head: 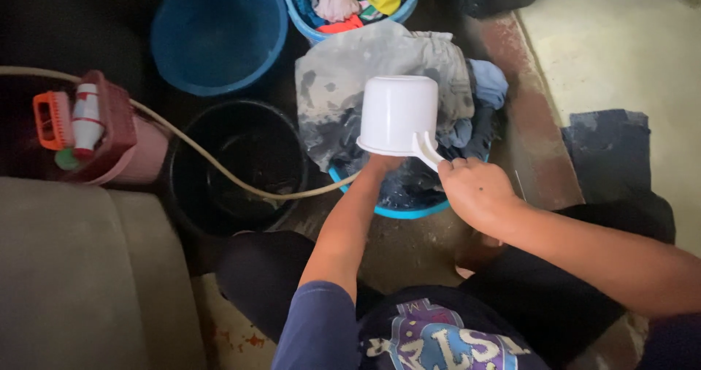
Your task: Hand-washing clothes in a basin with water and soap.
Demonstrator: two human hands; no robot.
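My right hand (476, 187) grips the handle of a white plastic dipper (398, 113), which is tipped upside down over a blue basin (409, 211) full of wet grey and blue clothes (380, 70). My left hand (381, 164) reaches under the dipper into the basin; its fingers are hidden behind the dipper and the clothes. A beige hose (219, 167) runs from the left towards the basin, next to my left forearm.
A black bucket (237, 167) with water stands left of the basin. Behind are a blue tub (219, 32) and a blue basket of coloured laundry (350, 1). A pink caddy (120, 132) holds a brush and bottle. A dark cloth (606, 151) lies on the right floor.
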